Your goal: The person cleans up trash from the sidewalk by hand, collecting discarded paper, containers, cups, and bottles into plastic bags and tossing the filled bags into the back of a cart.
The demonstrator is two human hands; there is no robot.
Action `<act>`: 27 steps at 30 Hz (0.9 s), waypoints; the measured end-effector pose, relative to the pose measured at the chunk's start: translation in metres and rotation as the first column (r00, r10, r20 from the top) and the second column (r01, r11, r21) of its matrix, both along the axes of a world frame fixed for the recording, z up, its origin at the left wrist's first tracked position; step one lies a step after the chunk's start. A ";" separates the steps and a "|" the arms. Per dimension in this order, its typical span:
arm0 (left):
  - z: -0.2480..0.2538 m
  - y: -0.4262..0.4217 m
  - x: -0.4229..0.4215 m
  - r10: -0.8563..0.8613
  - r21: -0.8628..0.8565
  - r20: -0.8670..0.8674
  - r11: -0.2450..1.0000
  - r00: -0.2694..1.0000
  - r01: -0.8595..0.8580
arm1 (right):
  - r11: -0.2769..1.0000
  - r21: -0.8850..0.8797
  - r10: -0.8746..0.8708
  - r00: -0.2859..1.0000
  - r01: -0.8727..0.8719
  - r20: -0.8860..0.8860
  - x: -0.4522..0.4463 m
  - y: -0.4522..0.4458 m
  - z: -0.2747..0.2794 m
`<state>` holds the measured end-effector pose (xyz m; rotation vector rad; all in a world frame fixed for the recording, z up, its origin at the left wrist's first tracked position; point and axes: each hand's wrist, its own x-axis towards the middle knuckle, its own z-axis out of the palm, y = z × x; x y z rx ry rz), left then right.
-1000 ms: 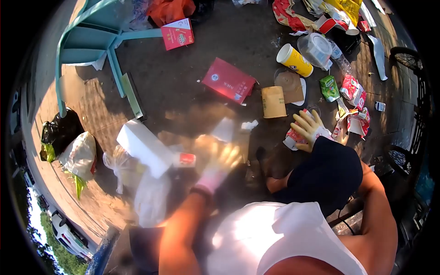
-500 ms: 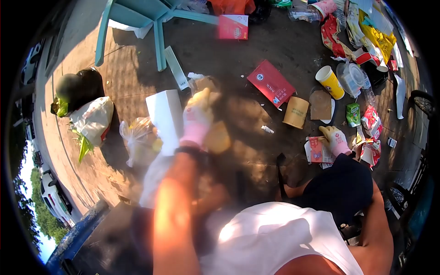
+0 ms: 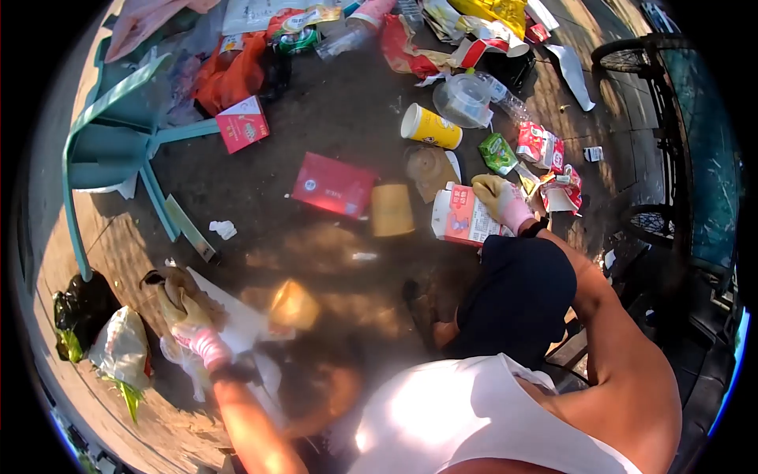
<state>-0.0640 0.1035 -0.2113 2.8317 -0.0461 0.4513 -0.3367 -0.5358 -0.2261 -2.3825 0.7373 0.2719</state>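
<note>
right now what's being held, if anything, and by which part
Right hand: pink box, by its upper right corner. Left hand: maybe something brown, can't tell.

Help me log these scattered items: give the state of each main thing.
Left hand: gloved, curled around a blurred brown piece
Right hand: gloved, gripping one end
Pink box: held at that end
Yellow cup: on its side, uncovered
Red box: lying flat
Clear bottle: lying down
Brown tub: blurred, mouth unclear
White bag: leaves sticking out
Teal chair: upright or tipped, cannot tell
</note>
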 end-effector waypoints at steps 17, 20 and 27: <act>0.033 -0.072 -0.010 -0.106 0.601 -0.017 0.794 0.994 0.095 | 0.239 0.351 -0.949 0.140 0.905 0.284 -0.197 -0.044 0.032; 0.050 -0.153 -0.065 -0.477 0.524 -0.236 0.671 0.847 0.524 | -0.061 0.214 -0.989 -0.088 0.975 0.119 -0.215 -0.027 0.035; 0.019 -0.185 -0.149 -0.473 0.245 -0.828 0.175 0.299 0.954 | -0.007 -0.306 -0.998 0.014 0.952 0.064 -0.250 0.017 0.013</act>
